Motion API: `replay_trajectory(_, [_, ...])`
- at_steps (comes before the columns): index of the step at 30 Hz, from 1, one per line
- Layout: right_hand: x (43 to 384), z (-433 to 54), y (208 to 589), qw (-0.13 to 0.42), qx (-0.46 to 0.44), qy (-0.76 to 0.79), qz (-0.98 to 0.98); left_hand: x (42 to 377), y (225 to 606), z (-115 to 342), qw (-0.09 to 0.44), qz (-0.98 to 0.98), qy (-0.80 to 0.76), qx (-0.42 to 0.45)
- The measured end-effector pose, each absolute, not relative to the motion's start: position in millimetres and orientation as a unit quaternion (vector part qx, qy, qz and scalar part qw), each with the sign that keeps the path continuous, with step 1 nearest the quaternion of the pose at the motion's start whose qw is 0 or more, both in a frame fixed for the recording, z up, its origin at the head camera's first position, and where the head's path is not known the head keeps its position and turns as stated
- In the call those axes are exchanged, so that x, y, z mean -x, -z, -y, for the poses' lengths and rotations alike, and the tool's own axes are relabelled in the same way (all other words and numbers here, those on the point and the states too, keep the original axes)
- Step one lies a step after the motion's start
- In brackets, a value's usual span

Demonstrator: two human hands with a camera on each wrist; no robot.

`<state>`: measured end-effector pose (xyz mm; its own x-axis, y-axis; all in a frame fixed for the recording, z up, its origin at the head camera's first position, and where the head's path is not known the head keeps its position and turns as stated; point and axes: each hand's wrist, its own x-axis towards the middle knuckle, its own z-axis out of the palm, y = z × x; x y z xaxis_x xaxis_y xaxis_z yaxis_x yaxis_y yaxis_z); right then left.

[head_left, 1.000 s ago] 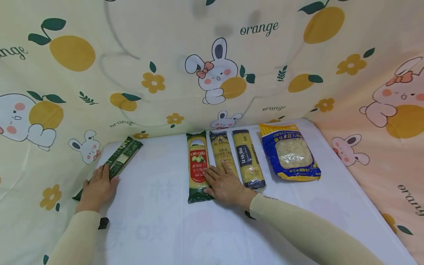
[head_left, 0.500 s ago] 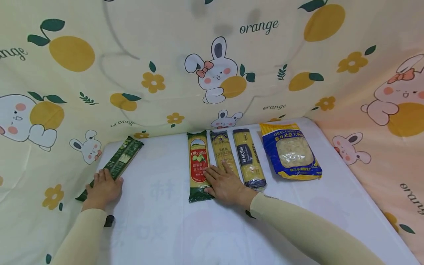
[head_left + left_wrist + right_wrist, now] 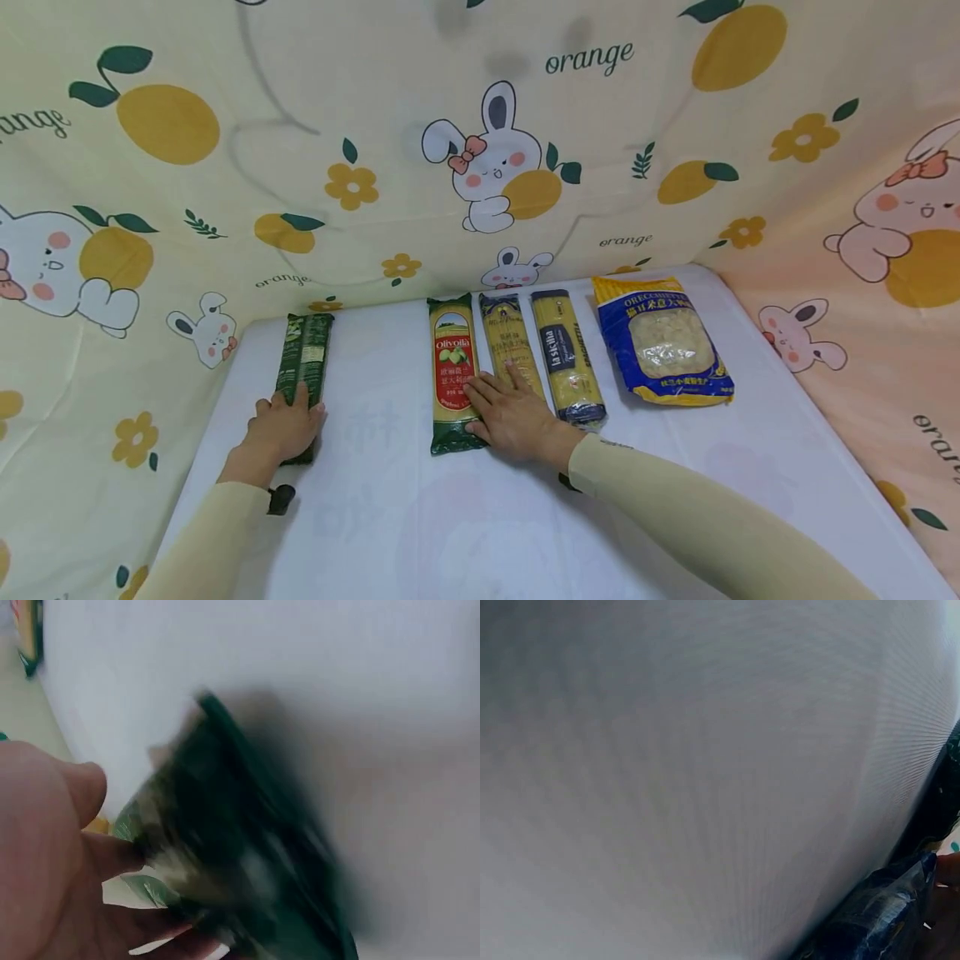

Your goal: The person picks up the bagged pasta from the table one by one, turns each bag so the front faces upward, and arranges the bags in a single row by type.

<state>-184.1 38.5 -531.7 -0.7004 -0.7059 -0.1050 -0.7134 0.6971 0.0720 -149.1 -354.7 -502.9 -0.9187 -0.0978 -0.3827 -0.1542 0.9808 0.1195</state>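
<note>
My left hand (image 3: 287,427) grips a dark green pack (image 3: 306,354) on the left of the table, index finger along its top and the other fingers at its left edge. In the left wrist view this pack (image 3: 225,847) is blurred beside my fingers (image 3: 112,855). My right hand (image 3: 517,417) rests flat over a gold pasta pack (image 3: 512,337), its thumb touching the red-labelled Olivoilà spaghetti pack (image 3: 453,367). In the right wrist view, a crinkled dark blue pack end (image 3: 874,915) lies by my fingers, with a dark green end (image 3: 934,806) beyond.
Right of my right hand lie a La Sicilia spaghetti pack (image 3: 567,358) and a blue and yellow orecchiette bag (image 3: 663,342). They lie on a white table (image 3: 390,517). A printed cloth (image 3: 360,108) with rabbits and oranges hangs behind and along the sides.
My left hand has moved right, turning the dark green pack from slanted to nearly straight and bringing its near end away from the left cloth. My right hand stays on the packs.
</note>
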Motion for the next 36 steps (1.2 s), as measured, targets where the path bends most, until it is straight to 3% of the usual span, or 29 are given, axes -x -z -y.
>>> replay_trajectory(4, [185, -38, 533, 0.035, 0.385, -0.055, -0.921, 145, 502, 340, 0.166, -0.983, -0.078, 0.016])
replay_trajectory(9, [185, -36, 533, 0.043, 0.382, -0.051, -0.922, 145, 512, 337, 0.082, -0.993, -0.076, -0.024])
replay_trajectory(12, [184, -35, 531, 0.045, 0.385, -0.045, -0.921, 149, 520, 344, 0.058, -0.995, -0.077, -0.027])
replay_trajectory(21, [184, -34, 532, 0.049, 0.386, -0.046, -0.92, 160, 526, 354, 0.139, -0.98, -0.135, -0.052])
replay_trajectory(36, [187, -39, 531, 0.047, 0.381, -0.054, -0.922, 116, 523, 274, 0.12, -0.982, -0.105, -0.102])
